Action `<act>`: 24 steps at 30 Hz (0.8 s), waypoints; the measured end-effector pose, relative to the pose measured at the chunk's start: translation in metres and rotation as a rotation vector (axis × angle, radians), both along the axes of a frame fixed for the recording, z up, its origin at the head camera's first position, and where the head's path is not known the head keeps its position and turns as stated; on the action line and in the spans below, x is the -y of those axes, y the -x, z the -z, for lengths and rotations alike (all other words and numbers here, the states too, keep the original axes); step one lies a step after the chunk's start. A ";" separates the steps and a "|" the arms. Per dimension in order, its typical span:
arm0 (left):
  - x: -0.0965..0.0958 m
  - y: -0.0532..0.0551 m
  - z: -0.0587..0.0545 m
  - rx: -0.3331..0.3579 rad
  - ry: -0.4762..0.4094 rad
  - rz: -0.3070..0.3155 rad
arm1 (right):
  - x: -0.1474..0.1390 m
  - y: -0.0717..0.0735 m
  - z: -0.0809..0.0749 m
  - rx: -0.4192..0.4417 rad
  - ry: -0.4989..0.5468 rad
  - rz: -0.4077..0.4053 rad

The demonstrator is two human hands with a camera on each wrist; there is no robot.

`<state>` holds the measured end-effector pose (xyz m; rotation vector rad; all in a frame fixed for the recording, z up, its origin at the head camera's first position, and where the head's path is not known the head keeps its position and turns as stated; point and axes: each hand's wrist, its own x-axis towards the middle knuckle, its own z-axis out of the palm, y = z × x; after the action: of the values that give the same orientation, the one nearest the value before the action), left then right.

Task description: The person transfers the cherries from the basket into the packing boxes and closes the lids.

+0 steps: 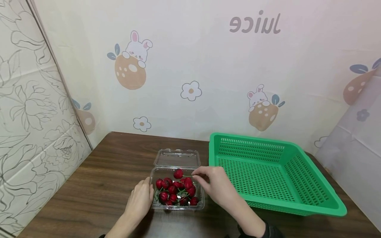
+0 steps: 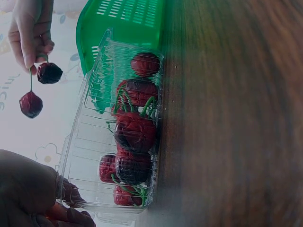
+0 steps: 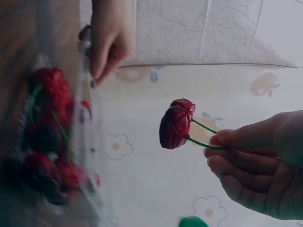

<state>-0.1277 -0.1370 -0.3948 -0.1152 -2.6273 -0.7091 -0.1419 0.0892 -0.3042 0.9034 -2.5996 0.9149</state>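
My right hand [image 1: 215,185] pinches the green stems of two dark red cherries [image 3: 175,126] between thumb and forefinger. The cherries hang above the right part of a clear plastic box [image 1: 178,207], apart from it. Its hinged lid [image 1: 177,158] lies folded back, away from me. Inside the box are several more red cherries [image 1: 172,189] with green stems. My left hand [image 1: 140,196] holds the box by its left wall, the fingers at the rim; in the left wrist view this hand [image 2: 28,189] is dark and partly cut off.
A large green plastic basket [image 1: 315,211] with slotted walls stands to the right of the box, close to my right hand. Both rest on a dark wooden table [image 1: 119,165]. Behind rises a pale wall covering [image 1: 190,115] with printed rabbits, fruit and flowers.
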 end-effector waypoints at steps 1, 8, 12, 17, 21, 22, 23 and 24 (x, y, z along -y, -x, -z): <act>0.000 0.000 0.000 -0.004 0.001 0.002 | 0.002 -0.001 0.002 0.003 0.009 -0.004; 0.000 0.001 0.001 0.010 -0.004 -0.001 | 0.011 -0.006 0.018 -0.025 0.048 0.002; 0.000 0.001 0.001 0.023 -0.006 -0.005 | 0.016 -0.008 0.026 -0.017 0.067 -0.017; 0.000 0.001 0.001 0.027 -0.010 -0.002 | 0.021 -0.009 0.034 -0.001 0.060 -0.014; 0.000 0.000 0.000 0.007 -0.003 0.005 | 0.023 -0.010 0.040 -0.001 0.056 -0.011; 0.000 0.000 0.000 0.002 -0.001 0.007 | 0.023 -0.010 0.041 0.001 0.053 -0.011; 0.001 0.000 0.001 -0.002 0.000 0.008 | 0.023 -0.010 0.043 0.006 0.050 -0.009; 0.001 0.000 0.001 -0.006 0.001 0.010 | 0.023 -0.010 0.044 0.008 0.046 -0.008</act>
<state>-0.1278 -0.1377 -0.3953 -0.1303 -2.6229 -0.7091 -0.1324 0.0664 -0.3485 0.9003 -2.5726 0.9778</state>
